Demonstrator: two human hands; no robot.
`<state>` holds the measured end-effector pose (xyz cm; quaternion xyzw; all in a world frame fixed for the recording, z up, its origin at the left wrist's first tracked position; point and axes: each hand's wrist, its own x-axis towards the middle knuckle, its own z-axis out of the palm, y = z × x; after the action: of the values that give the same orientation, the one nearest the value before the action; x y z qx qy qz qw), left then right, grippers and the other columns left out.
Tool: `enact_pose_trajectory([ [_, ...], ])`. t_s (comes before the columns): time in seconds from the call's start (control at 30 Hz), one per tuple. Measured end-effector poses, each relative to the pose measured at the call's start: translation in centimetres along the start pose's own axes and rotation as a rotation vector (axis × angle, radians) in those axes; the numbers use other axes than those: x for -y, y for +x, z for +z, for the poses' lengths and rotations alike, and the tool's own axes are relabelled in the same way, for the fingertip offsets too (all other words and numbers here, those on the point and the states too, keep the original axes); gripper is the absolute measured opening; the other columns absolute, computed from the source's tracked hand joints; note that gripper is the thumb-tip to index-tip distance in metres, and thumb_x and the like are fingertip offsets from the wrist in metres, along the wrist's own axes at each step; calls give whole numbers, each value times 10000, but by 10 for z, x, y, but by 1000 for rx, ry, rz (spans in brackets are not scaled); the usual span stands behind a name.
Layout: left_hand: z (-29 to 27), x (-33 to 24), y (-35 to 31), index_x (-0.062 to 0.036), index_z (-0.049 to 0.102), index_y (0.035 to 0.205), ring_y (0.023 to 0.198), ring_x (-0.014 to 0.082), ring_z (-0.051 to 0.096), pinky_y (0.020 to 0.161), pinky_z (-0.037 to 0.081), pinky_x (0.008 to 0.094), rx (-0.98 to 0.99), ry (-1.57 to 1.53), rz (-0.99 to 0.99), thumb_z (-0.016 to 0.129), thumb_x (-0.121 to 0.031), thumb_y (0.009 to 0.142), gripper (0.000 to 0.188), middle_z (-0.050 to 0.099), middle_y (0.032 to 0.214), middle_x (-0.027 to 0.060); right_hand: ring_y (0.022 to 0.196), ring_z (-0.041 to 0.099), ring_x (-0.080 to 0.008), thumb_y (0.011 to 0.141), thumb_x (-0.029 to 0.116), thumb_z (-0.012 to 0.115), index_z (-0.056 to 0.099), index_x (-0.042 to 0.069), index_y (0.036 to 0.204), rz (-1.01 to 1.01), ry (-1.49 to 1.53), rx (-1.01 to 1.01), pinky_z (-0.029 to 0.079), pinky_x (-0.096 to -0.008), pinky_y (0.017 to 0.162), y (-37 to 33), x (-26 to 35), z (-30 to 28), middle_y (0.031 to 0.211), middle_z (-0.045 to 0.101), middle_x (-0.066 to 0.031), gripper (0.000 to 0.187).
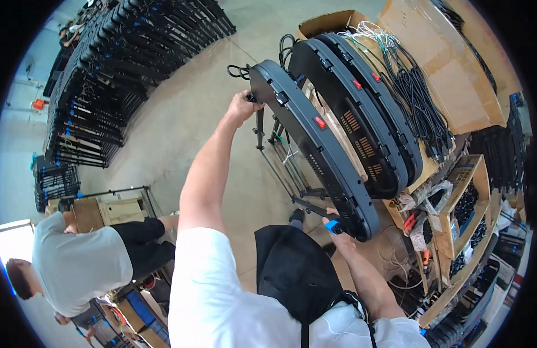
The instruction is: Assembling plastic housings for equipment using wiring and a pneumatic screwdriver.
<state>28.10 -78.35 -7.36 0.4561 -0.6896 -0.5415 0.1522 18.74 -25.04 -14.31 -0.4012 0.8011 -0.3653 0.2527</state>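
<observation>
A long dark-grey machine housing (332,142) with rounded ends and a red switch slants across the middle, raised off the floor. Its far end is gripped by my left hand (244,110), fingers closed at a dark part on the left side. At the near end my right hand (342,239) is closed on the housing's underside, next to a blue-tipped part (333,227); its fingers are partly hidden. A looped black cord (239,72) hangs at the far end. Just to the right, two similar housings (349,110) stand side by side.
Bundled black cables (404,75) lie on cardboard at the right, beside a large carton (445,69). Nearer are wooden parts bins (463,203). Black tube frames (280,156) stand below the housing. Rows of black frames (106,75) fill the far left. A co-worker (85,261) stands at left.
</observation>
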Motion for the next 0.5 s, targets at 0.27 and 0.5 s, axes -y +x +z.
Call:
enact_pose_trajectory([
  [0.27,81,-9,67,-66,625,1371,1151,325,695,998,512,404,-36,230,98,766,-221,900,516,736,1205,200,1189,678,-384,955,485,603,750,119,1206,429,-367,260,539,-510,1008,19,-32,-12,1214,742,-193,468],
  [0.5,122,113,-34,-45,397,1572,1283,440,627,1057,516,487,-165,403,-127,690,-366,984,730,602,1437,294,1015,691,-448,900,357,647,765,79,1071,605,-263,282,557,-530,903,-59,-33,-96,1061,745,-225,347],
])
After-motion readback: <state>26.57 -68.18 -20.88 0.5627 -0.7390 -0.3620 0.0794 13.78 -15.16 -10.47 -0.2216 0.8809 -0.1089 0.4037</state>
